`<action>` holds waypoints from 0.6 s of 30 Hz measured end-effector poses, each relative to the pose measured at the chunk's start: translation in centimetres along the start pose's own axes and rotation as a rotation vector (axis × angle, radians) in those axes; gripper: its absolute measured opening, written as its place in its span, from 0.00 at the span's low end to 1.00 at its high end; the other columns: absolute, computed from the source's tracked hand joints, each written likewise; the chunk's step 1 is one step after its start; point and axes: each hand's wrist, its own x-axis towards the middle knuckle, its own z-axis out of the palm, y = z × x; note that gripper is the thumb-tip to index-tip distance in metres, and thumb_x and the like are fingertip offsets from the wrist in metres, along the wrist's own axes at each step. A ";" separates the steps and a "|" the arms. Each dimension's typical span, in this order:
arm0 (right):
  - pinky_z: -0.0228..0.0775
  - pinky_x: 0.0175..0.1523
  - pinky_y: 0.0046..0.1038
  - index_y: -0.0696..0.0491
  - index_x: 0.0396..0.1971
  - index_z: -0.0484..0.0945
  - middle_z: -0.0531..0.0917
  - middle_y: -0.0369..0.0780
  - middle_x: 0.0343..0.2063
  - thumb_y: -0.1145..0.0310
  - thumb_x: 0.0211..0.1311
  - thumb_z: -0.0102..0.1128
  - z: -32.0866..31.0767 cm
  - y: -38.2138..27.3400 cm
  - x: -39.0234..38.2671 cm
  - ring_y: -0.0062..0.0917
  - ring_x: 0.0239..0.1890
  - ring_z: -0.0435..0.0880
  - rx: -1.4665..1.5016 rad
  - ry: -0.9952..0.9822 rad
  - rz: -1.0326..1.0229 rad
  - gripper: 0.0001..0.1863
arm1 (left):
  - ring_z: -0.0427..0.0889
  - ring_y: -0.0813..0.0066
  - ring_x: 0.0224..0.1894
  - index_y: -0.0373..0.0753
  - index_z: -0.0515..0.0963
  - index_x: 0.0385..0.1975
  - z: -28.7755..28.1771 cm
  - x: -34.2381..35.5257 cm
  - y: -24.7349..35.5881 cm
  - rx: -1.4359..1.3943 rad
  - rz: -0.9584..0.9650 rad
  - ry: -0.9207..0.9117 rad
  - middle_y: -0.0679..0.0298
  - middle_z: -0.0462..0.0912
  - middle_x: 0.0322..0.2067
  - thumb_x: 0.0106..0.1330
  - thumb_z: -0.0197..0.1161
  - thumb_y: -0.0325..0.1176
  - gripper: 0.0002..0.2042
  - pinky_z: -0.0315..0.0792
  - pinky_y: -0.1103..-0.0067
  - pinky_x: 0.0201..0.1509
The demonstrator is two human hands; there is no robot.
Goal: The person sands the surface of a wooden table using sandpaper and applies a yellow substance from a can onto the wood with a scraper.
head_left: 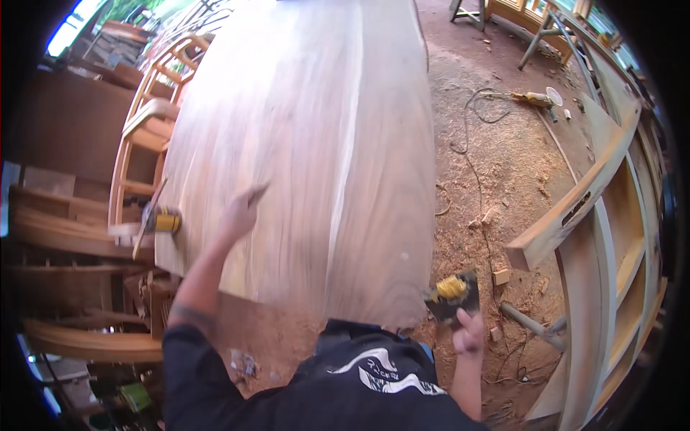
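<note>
A large wooden tabletop [302, 158] with streaked grain stretches out in front of me. My left hand [238, 215] is above its left part, closed on a small, thin, dark-tipped tool [259, 192] that is blurred by motion. By the near right corner of the tabletop, my right hand [468, 334] grips a flat dark scraper plate [444, 310]. A lump of yellow putty [452, 288] sits on that plate.
A yellow-labelled can [167, 220] and a stick [149, 223] are at the tabletop's left edge, near a wooden chair frame [122, 161]. Right, wood shavings [525, 169] cover the floor, with a corded power tool [533, 98]. A thick plank [575, 194] juts in there.
</note>
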 end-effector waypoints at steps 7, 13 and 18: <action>0.62 0.64 0.40 0.56 0.64 0.56 0.69 0.43 0.58 0.75 0.60 0.52 1.5 3.2 -9.1 0.36 0.59 0.69 -0.018 0.426 -0.338 0.31 | 0.74 0.58 0.56 0.39 0.75 0.51 1.7 39.2 0.1 0.578 -0.435 0.229 0.53 0.76 0.53 0.63 0.50 0.32 0.17 0.68 0.68 0.59; 0.60 0.65 0.42 0.56 0.64 0.55 0.68 0.43 0.59 0.75 0.59 0.51 4.7 8.3 -14.9 0.37 0.60 0.68 0.136 0.680 -0.469 0.32 | 0.79 0.67 0.44 0.37 0.80 0.40 20.5 44.2 22.5 0.515 0.652 -0.128 0.55 0.81 0.41 0.58 0.57 0.34 0.13 0.73 0.73 0.47; 0.58 0.66 0.43 0.56 0.65 0.54 0.67 0.44 0.59 0.76 0.59 0.51 7.1 10.7 -17.4 0.37 0.60 0.68 0.155 0.792 -0.581 0.33 | 0.82 0.61 0.33 0.32 0.80 0.31 25.3 26.4 36.3 0.288 1.052 -0.693 0.49 0.82 0.32 0.47 0.56 0.23 0.11 0.74 0.67 0.35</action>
